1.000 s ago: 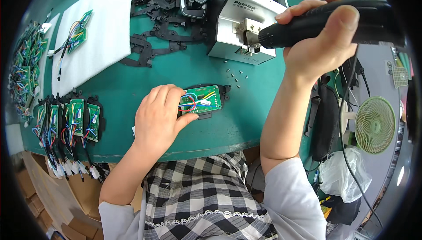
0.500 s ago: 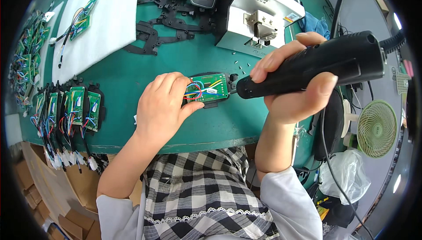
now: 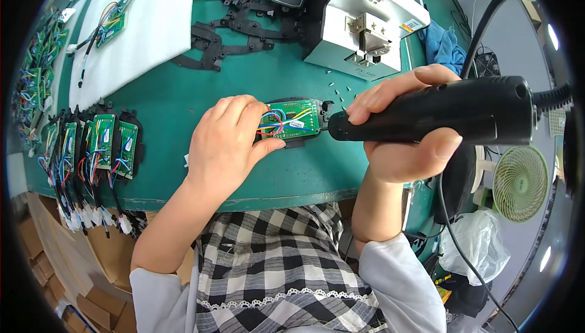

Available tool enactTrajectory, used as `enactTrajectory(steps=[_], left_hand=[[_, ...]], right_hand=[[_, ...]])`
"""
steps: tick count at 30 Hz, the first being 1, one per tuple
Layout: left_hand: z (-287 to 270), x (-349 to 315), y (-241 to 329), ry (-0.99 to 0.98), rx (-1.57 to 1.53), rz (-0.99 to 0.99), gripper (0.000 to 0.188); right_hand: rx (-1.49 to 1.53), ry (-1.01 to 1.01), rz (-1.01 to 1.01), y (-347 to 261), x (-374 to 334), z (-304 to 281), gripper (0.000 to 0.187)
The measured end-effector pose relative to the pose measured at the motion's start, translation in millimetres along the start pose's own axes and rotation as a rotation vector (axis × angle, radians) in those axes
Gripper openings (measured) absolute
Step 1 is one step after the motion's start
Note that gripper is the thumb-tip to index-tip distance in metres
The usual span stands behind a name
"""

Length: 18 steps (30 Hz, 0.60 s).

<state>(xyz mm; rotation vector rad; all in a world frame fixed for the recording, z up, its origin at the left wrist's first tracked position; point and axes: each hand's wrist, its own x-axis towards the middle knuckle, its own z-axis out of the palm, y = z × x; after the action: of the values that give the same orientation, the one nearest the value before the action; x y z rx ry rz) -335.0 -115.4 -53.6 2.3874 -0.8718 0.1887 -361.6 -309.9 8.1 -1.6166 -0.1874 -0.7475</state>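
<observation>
My left hand (image 3: pixel 226 141) is closed on the left end of a green circuit board (image 3: pixel 309 112) seated in a black plastic housing (image 3: pixel 295 144). Red, blue, yellow and white wires run over the board and disappear under my fingers. A thick black electric screwdriver (image 3: pixel 451 112) lies almost level in my right hand (image 3: pixel 399 165), fingers wrapped round its body. Its tip points left at the housing's right end; whether it sits on a screw is too small to tell. Several small loose screws (image 3: pixel 342 98) are scattered just beyond that end.
A white screw feeder machine (image 3: pixel 359 34) stands at the back, with black plastic frames (image 3: pixel 234 28) piled beside it. Finished-looking board assemblies (image 3: pixel 105 141) with wires line the left edge. White foam (image 3: pixel 149 22) bears another board. A green fan (image 3: pixel 520 184) is at right.
The screwdriver's rear end has dropped, bringing it closer to level, and my right hand has lowered with it. My left hand keeps its hold on the board assembly. The whole view has shifted slightly.
</observation>
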Motion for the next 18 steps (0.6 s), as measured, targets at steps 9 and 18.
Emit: enactTrajectory(steps=[9, 18], left_hand=[[-4.7, -1.1, -1.5, -0.040, -0.059, -0.014, 0.049], [-5.0, -3.1, -4.1, -0.024, -0.084, -0.007, 0.045]], right_hand=[[-0.026, -0.146, 0.016, 0.8, -4.4, -2.2, 0.077], [-0.010, -0.035, 0.062, 9.3, 4.6, -7.7, 0.077]])
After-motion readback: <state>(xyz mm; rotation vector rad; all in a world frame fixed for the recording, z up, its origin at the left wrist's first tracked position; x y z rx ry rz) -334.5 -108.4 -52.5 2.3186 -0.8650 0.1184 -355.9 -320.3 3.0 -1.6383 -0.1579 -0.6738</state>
